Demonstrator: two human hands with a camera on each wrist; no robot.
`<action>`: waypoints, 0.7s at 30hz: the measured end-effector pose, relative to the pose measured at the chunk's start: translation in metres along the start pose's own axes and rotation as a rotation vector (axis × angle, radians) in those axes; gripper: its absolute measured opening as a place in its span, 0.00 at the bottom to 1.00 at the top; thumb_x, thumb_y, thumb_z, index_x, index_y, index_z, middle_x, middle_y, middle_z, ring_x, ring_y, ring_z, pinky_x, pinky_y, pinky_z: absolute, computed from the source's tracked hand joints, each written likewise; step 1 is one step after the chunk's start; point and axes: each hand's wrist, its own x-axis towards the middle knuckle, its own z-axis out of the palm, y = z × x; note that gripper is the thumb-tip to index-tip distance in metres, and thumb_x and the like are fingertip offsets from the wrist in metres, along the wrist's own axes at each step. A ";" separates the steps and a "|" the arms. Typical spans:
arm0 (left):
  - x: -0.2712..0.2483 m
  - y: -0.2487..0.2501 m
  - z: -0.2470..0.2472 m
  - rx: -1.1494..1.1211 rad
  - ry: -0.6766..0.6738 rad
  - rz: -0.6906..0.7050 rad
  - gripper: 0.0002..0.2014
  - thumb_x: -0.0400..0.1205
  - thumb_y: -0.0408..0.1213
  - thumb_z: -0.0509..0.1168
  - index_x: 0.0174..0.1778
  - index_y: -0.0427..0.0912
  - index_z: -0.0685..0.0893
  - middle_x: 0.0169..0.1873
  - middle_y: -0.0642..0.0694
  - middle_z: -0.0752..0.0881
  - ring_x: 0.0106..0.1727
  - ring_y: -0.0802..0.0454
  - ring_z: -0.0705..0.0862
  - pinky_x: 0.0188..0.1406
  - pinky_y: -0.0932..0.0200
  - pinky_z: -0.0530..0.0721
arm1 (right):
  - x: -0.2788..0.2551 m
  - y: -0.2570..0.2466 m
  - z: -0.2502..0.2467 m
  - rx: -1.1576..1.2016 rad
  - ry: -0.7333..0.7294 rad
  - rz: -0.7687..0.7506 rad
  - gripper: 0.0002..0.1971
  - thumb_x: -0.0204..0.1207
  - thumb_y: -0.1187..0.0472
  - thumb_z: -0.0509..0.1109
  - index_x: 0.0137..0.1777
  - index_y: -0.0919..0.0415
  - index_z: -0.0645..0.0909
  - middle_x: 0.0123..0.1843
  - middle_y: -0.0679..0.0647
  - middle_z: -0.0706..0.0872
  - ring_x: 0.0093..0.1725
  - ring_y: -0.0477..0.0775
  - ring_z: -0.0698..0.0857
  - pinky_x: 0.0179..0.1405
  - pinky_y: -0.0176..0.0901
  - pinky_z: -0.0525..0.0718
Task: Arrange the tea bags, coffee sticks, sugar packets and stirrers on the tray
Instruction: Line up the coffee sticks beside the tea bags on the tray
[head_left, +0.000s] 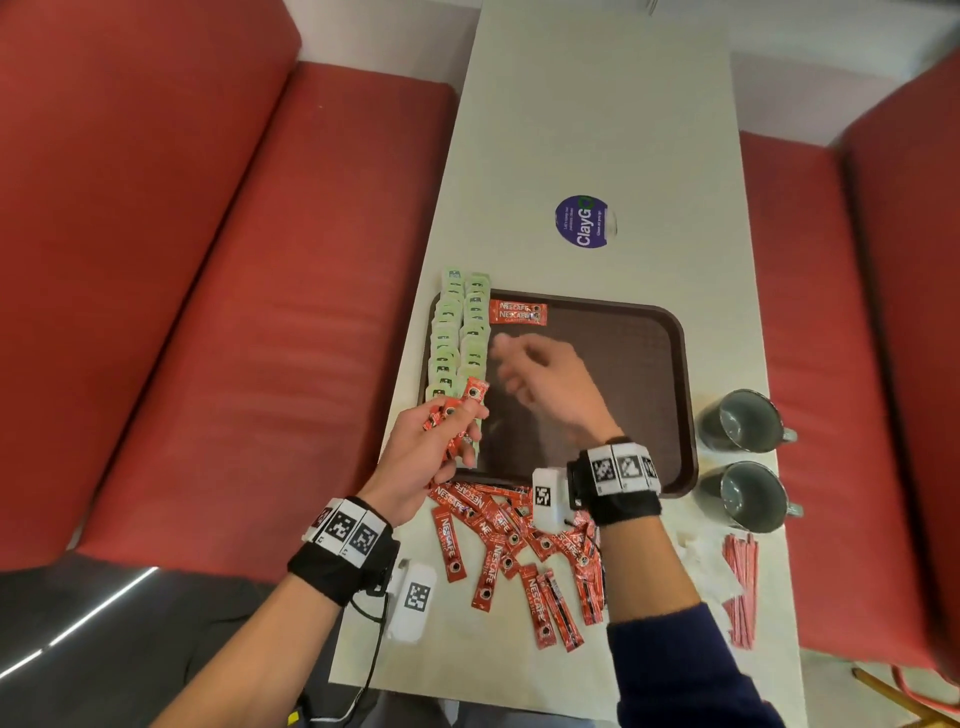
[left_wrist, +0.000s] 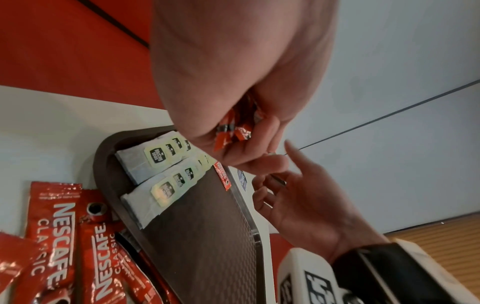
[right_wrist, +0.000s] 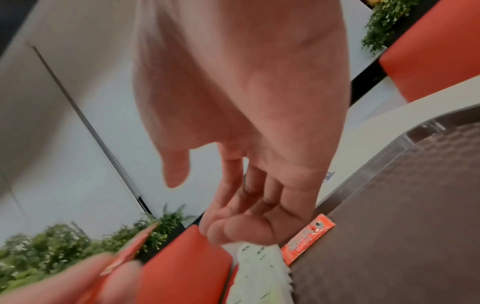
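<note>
A brown tray (head_left: 654, 332) lies on the pale table. Two rows of green-tagged tea bags (head_left: 460, 332) run along its left side, with red coffee sticks (head_left: 518, 312) laid beside them at the far end. My left hand (head_left: 441, 441) grips a bunch of red coffee sticks (head_left: 457, 415) over the tray's near left corner; the bunch (left_wrist: 233, 131) shows between its fingers. My right hand (head_left: 524, 374) hovers over the tray, blurred, fingers loosely spread and holding nothing (right_wrist: 233, 205). Several loose coffee sticks (head_left: 514, 551) lie before the tray.
Two dark mugs (head_left: 740, 421) (head_left: 745, 496) stand right of the tray. A bundle of red stirrers (head_left: 740, 587) lies on white paper at the near right. A round purple sticker (head_left: 585, 222) marks the table beyond. Red benches (head_left: 208, 260) flank both sides.
</note>
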 end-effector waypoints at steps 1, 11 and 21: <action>-0.003 0.000 0.003 0.017 -0.007 0.013 0.15 0.91 0.46 0.71 0.61 0.37 0.92 0.42 0.44 0.88 0.33 0.49 0.83 0.16 0.65 0.65 | -0.014 -0.002 0.003 0.024 -0.053 -0.016 0.18 0.88 0.35 0.71 0.60 0.49 0.91 0.48 0.48 0.95 0.43 0.44 0.92 0.43 0.40 0.88; -0.030 0.001 0.005 0.231 0.018 0.176 0.12 0.89 0.42 0.74 0.60 0.37 0.89 0.42 0.33 0.93 0.28 0.46 0.82 0.24 0.68 0.76 | -0.072 0.019 -0.001 0.232 0.117 -0.059 0.10 0.87 0.52 0.79 0.51 0.59 0.92 0.36 0.53 0.87 0.36 0.49 0.85 0.41 0.42 0.87; -0.029 0.010 0.005 0.205 0.182 0.258 0.10 0.88 0.45 0.75 0.56 0.42 0.92 0.40 0.39 0.94 0.27 0.47 0.80 0.30 0.57 0.81 | -0.091 0.034 0.000 0.280 0.194 -0.026 0.04 0.89 0.57 0.77 0.56 0.56 0.92 0.45 0.52 0.94 0.44 0.46 0.92 0.48 0.40 0.91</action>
